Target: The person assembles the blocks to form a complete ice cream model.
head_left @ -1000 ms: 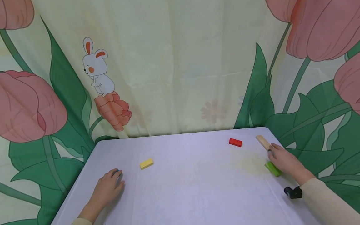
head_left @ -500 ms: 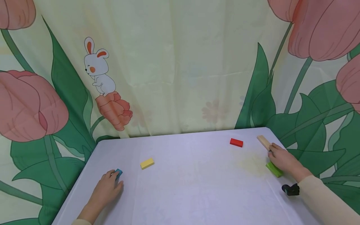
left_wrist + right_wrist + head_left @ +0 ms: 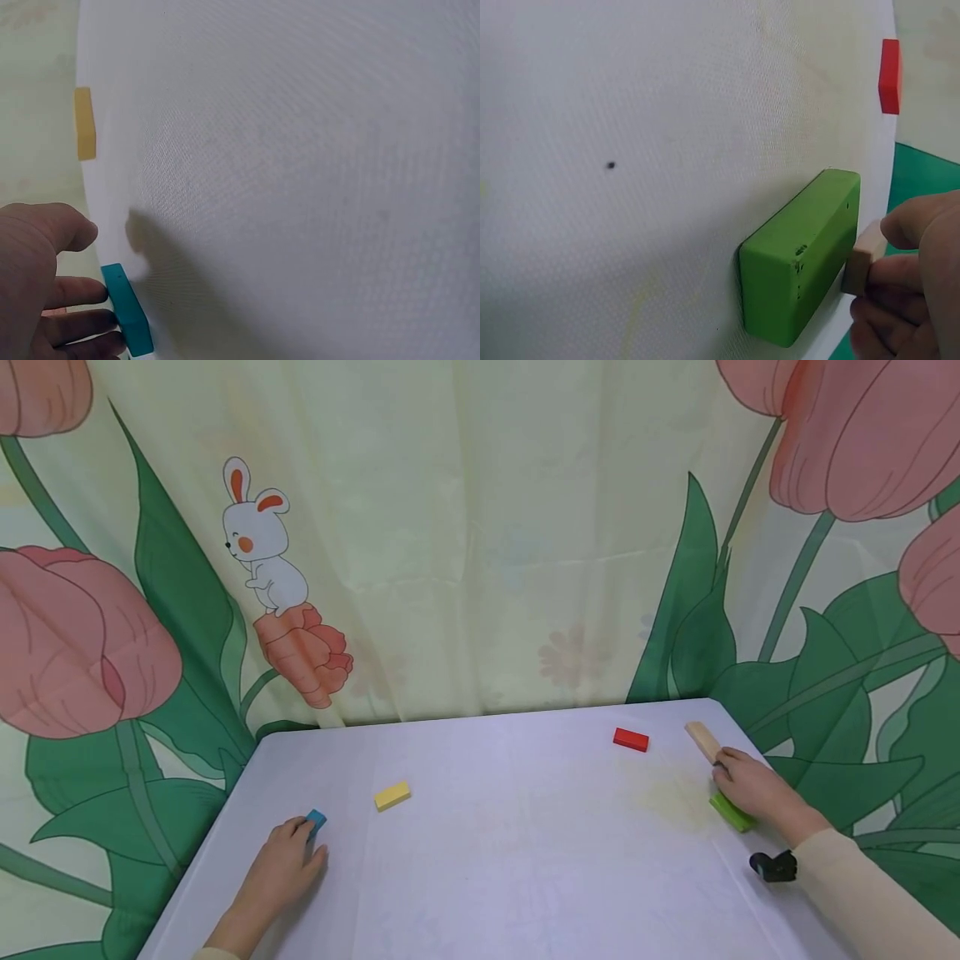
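Note:
In the head view my left hand [image 3: 277,864] is low on the left, its fingertips touching a small blue block [image 3: 317,821] on the white table. The left wrist view shows the fingers extended against one side of that blue block [image 3: 127,309], with the thumb apart from it. Over at the right edge, my right hand [image 3: 761,789] pinches the near end of a pale wooden block [image 3: 702,741] between thumb and forefinger. A green block [image 3: 731,812] lies just beside this hand; in the right wrist view it partly hides the wooden block [image 3: 862,261].
A yellow block [image 3: 392,796] lies right of my left hand. Toward the far right edge is a red block [image 3: 631,739]. A black device [image 3: 774,866] juts from the right wrist. Behind the table [image 3: 510,860] hangs a printed curtain [image 3: 465,527].
The blue block, mostly hidden by my left fingers a second ago, now shows beyond them; that hand has drawn back slightly. My right hand stays at the wooden block with little change.

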Demonstrator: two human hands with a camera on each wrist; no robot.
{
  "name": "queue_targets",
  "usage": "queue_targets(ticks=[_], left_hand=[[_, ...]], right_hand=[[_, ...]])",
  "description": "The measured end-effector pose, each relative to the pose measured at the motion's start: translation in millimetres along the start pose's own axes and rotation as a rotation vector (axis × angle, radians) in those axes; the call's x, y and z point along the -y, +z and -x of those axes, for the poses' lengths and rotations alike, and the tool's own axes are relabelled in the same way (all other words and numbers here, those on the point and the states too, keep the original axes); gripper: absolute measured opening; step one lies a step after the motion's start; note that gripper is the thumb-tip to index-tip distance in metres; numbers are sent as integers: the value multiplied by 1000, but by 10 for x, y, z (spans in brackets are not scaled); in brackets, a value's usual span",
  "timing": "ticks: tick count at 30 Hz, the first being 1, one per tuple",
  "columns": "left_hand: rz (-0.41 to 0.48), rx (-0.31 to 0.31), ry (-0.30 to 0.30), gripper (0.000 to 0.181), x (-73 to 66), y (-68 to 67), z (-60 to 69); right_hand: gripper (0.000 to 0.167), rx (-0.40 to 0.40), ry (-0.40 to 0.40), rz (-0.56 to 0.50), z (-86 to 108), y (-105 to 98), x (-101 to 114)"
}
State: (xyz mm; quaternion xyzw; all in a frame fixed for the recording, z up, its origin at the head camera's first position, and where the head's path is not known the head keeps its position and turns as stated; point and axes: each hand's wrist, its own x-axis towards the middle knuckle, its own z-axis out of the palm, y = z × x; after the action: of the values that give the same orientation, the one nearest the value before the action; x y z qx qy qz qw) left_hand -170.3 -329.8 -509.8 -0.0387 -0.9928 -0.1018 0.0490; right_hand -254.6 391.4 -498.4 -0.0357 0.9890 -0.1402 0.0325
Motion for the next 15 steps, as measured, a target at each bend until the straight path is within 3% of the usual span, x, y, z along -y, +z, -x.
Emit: queue_targets(ticks=[7, 15], left_hand=[[-5, -15, 3, 49, -20, -10, 18], [-11, -34, 13, 48, -39, -1, 21]], right_hand=[[39, -65, -34, -27, 30, 6, 83], [27, -84, -73, -15, 64, 22, 157]])
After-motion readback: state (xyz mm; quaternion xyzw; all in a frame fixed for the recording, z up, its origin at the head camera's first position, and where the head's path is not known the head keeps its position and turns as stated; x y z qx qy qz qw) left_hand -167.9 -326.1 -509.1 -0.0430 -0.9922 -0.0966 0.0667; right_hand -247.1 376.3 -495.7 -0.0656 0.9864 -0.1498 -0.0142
